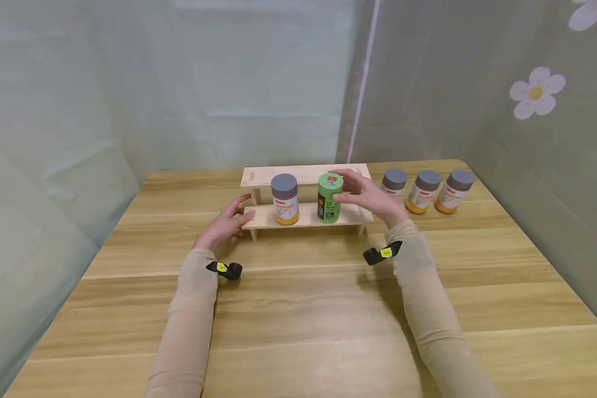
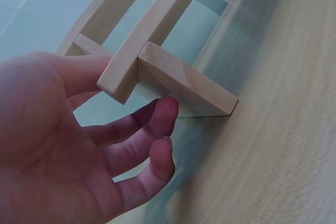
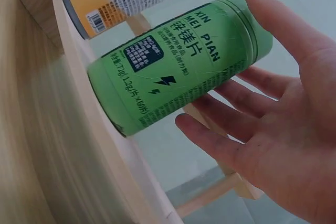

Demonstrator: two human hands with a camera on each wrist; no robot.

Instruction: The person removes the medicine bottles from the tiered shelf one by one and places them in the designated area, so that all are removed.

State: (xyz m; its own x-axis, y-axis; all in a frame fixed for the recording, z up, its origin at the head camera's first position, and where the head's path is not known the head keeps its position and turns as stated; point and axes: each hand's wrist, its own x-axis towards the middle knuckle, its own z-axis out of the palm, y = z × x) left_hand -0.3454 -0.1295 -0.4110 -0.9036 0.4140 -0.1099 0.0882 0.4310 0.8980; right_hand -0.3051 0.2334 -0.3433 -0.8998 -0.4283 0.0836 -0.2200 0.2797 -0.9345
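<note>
A small two-tier wooden shelf stands on the table. My left hand grips the left end of its lower board, with curled fingers beside the wooden leg. On the lower board, toward the right, stands a green supplement bottle with dark printing. My right hand holds it from the right, thumb by the lid and other fingers behind, as the right wrist view also shows. A grey-lidded supplement bottle with an orange base stands upright to its left on the same board.
Right of the shelf, three more grey-lidded bottles stand in a row on the wooden table. The nearest of them is partly behind my right hand. Pale cloth hangs behind the table and along its sides.
</note>
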